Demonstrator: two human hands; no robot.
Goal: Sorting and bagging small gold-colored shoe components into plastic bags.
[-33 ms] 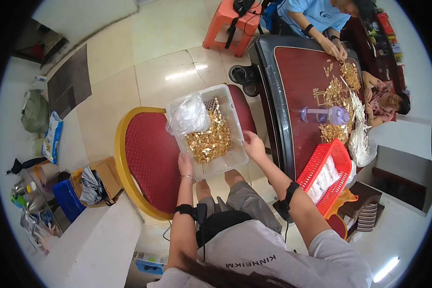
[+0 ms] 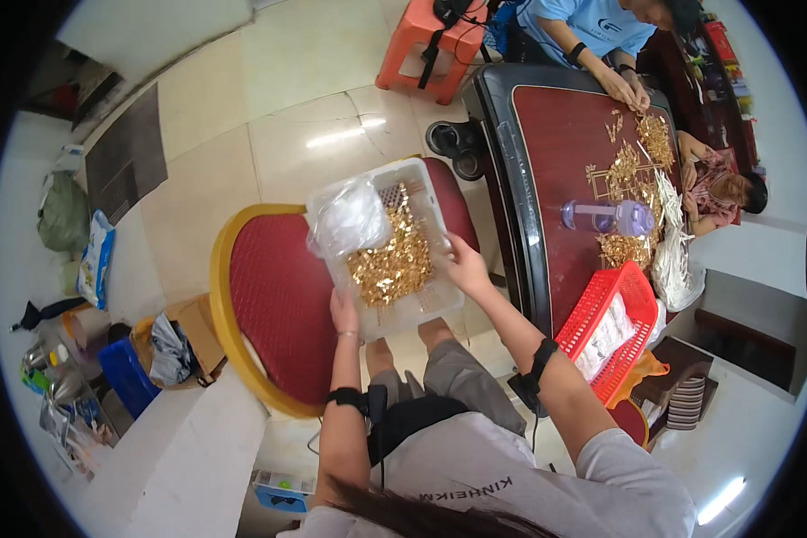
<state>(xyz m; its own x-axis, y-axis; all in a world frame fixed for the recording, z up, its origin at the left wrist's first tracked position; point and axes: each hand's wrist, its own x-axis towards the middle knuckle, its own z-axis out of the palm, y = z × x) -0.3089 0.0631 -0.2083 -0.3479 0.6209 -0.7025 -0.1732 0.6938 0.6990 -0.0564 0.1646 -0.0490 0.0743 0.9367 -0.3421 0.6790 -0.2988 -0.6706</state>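
Observation:
A white plastic basket, tilted in view, lies over the edges of red chair seats in front of me. Many small gold foil-like pieces fill its middle. A clear plastic bag with whitish contents sits in its far left part. My left hand is closed on the basket's near left side, its fingers partly hidden by the wall. At the right rim, my right hand reaches over with fingers apart, fingertips just inside the rim, and nothing visible in them.
A red chair with a yellow frame stands at left. To the right, a dark red table bears gold piles, a purple bottle and a red basket. Two people sit beyond it. An orange stool stands at the far side.
My right hand has moved slightly left, from beside the basket's right wall to over its rim. The left hand stays at the basket's side.

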